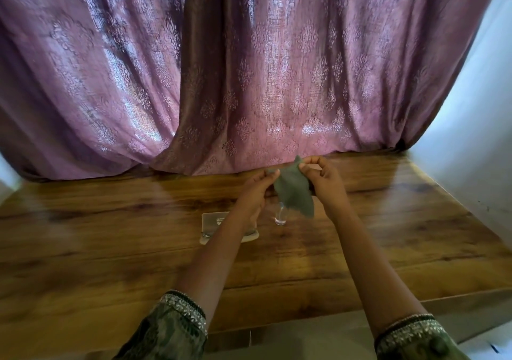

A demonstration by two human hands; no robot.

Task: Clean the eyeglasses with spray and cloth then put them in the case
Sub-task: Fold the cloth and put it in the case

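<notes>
Both hands hold up a grey-green cloth (295,190) above the wooden table (388,235). My left hand (256,193) pinches its left corner and my right hand (322,178) pinches its upper right corner, so the cloth hangs spread between them. Below the cloth stands a small clear spray bottle (280,217), its top hidden by the cloth. A flat, pale translucent case (214,222) lies on the table under my left forearm, partly covered by it. The eyeglasses cannot be made out.
A purple patterned curtain (249,82) hangs along the table's far edge and drapes onto it. A pale wall (476,138) borders the right side. The table's near edge (360,312) runs just in front of my sleeves.
</notes>
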